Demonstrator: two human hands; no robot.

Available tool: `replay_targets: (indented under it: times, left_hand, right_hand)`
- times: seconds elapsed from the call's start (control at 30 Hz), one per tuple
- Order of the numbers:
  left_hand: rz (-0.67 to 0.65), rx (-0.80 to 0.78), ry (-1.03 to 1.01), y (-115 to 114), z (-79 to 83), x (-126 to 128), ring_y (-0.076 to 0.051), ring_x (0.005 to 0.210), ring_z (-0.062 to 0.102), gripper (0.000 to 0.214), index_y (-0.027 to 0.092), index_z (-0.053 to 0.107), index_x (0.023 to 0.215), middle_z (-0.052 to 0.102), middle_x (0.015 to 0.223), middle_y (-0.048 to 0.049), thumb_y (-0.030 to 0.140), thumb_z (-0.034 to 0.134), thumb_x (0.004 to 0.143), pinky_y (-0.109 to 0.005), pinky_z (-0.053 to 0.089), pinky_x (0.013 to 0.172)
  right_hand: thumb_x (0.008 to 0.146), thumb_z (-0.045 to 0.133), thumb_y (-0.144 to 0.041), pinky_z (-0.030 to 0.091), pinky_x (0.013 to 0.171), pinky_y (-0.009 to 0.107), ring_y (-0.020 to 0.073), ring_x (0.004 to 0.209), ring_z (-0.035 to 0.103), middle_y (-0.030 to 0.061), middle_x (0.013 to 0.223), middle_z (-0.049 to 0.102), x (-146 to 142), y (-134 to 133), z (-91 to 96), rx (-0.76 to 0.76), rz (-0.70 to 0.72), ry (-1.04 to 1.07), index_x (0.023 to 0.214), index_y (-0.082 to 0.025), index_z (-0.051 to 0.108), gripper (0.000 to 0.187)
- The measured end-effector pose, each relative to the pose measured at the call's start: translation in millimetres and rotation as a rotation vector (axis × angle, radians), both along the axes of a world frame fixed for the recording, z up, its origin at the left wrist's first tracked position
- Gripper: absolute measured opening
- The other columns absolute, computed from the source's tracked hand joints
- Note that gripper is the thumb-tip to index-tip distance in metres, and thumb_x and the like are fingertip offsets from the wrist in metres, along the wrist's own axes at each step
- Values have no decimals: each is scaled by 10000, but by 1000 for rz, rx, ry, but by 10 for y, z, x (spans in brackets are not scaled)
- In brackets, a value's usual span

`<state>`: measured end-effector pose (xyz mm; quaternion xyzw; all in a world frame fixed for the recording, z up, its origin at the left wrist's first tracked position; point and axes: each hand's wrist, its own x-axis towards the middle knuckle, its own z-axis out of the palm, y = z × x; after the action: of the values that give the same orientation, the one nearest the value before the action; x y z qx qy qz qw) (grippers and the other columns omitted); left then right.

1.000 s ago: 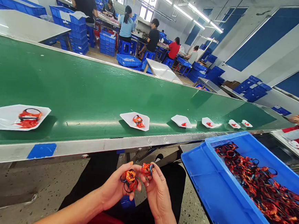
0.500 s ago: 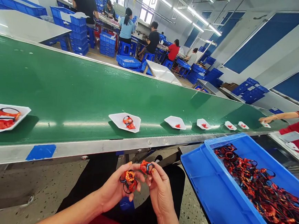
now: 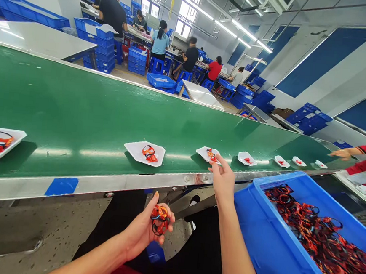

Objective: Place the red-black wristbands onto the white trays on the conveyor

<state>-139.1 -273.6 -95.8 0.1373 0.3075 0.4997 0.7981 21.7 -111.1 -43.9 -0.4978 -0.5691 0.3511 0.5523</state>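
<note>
My left hand, palm up and fingers curled, holds several red-and-orange bands with black rings below the belt's near edge. Over the belt, my right hand has its fingertips at a small white tray. Its thumb and finger are at a red-and-orange band with a dark part, which lies partly inside that tray. To the left, another white tray holds a red band with a black ring. A larger-looking white tray at the left edge holds a similar band.
The green conveyor belt crosses in front of me, edged by a metal rail. More white trays with red pieces stand along it. At right is a blue crate heaped with bands. A co-worker's hand is beside the far trays.
My right hand has moved from beside my left hand up and forward to the tray, carrying a band there. My left hand stays in place with its bands. Trays have shifted slightly left in view.
</note>
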Motion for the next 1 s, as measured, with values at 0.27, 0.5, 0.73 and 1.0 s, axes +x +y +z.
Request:
replay_targets:
  times: [0.27, 0.5, 0.73, 1.0]
  left_hand:
    - [20, -48, 85, 27, -102, 65, -105, 561, 505, 552, 158, 592, 754, 559, 686, -17, 675, 402, 777, -196, 407, 448]
    - [66, -123, 149, -1, -132, 144, -105, 560, 505, 557, 144, 608, 734, 570, 661, -21, 675, 444, 757, -206, 405, 472]
    - [9, -84, 71, -3, -111, 119, -113, 587, 507, 491, 172, 617, 913, 535, 683, -3, 616, 443, 799, -198, 443, 409]
    - [124, -15, 225, -1, -120, 112, -97, 650, 522, 377, 179, 589, 940, 569, 789, -8, 522, 550, 789, -166, 387, 426]
  right_hand:
    - [714, 697, -225, 457, 574, 260, 133, 663, 560, 47, 1069, 626, -242, -1324, -118, -184, 463, -206, 1099, -280, 646, 393]
    - [729, 682, -219, 460, 709, 285, 167, 760, 559, 31, 1016, 618, -330, -1457, -293, -104, 382, -331, 1000, -308, 694, 285]
    - [777, 638, -262, 455, 548, 254, 122, 607, 541, 47, 972, 621, -248, -1386, -372, -287, 398, -102, 969, -250, 693, 200]
    - [791, 641, -315, 500, 663, 258, 138, 725, 587, 31, 898, 635, -197, -1406, -480, -409, 366, 115, 1094, -226, 617, 317]
